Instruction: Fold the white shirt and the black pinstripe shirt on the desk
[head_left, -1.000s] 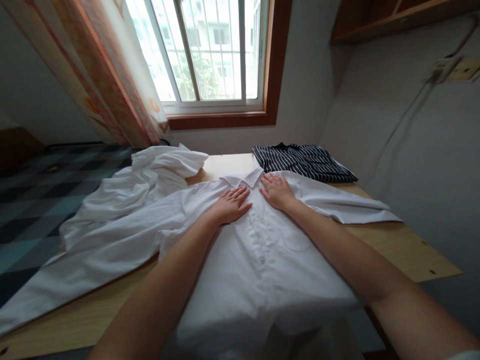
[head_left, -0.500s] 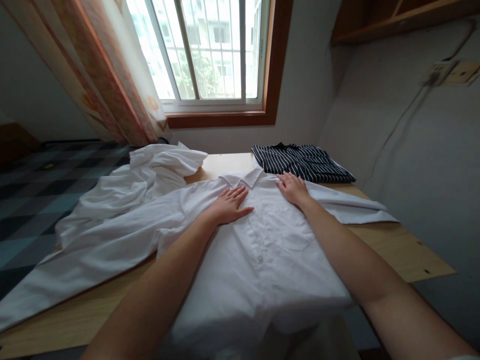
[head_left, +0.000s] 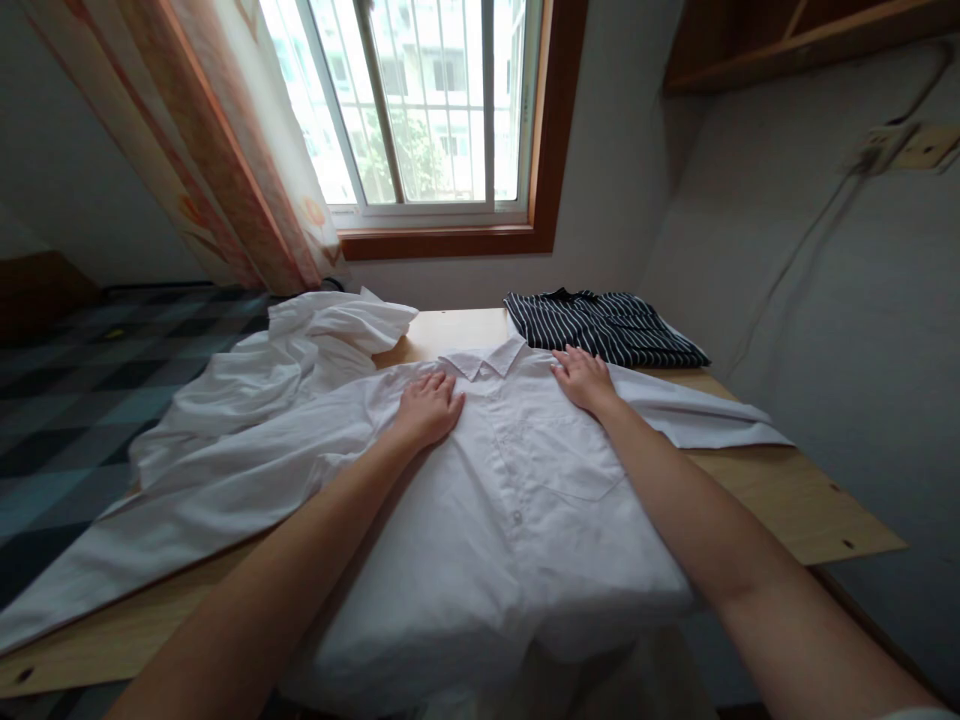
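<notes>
A white button-up shirt (head_left: pixel 480 520) lies front side up, its collar away from me and its sleeves spread to both sides. Its lower end hangs over the near edge of the wooden board. My left hand (head_left: pixel 429 408) rests flat on the shirt's left shoulder area, below the collar, fingers extended. On the other side of the collar, my right hand (head_left: pixel 583 378) lies with its fingers stretched out near the right shoulder seam. Neither hand grips the cloth. A chest pocket shows beside my right forearm.
A crumpled white garment (head_left: pixel 247 375) lies behind the left sleeve. At the back right is a folded black-and-white striped garment (head_left: pixel 600 325). The wooden board (head_left: pixel 787 500) adjoins a checked bedspread (head_left: pixel 52 400) on the left. A cable (head_left: pixel 795 250) hangs along the right wall.
My left hand has slid left across the shirt, from beside the button line toward the shoulder. My right hand has stayed almost in place.
</notes>
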